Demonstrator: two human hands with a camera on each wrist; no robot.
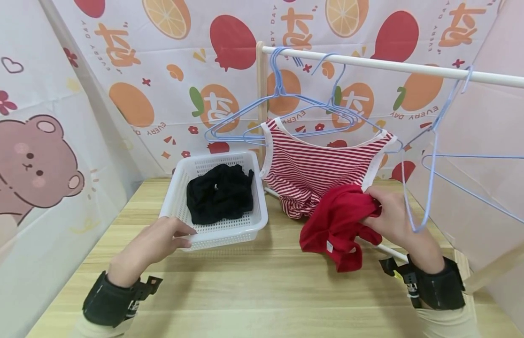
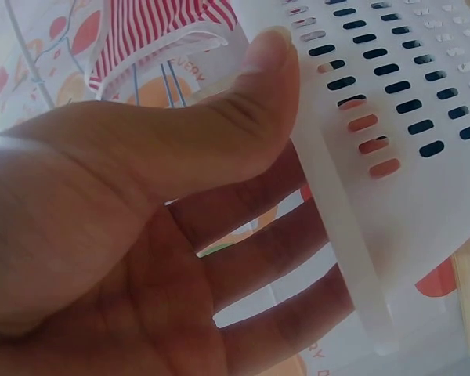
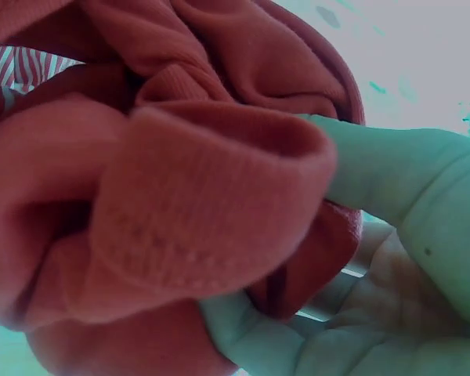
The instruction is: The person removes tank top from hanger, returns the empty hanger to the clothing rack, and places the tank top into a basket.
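My left hand (image 1: 162, 239) grips the near left corner of a white plastic basket (image 1: 258, 206); in the left wrist view the thumb lies over the rim and the fingers are beneath it. Inside the basket is a crumpled black garment (image 1: 219, 195). My right hand (image 1: 393, 216) holds a bunched red garment (image 1: 342, 220) with ribbed cuffs and a small white tag, which hangs low over the table. Just behind it, a red-and-white striped sleeveless top (image 1: 321, 157) hangs from a blue hanger; the red garment overlaps its lower part.
A white rail (image 1: 393, 65) on a wooden post (image 1: 261, 103) carries several blue hangers (image 1: 280, 91). One empty hanger (image 1: 433, 155) hangs close by my right hand. The wooden table (image 1: 245, 291) stands before a fruit-print curtain (image 1: 181, 84).
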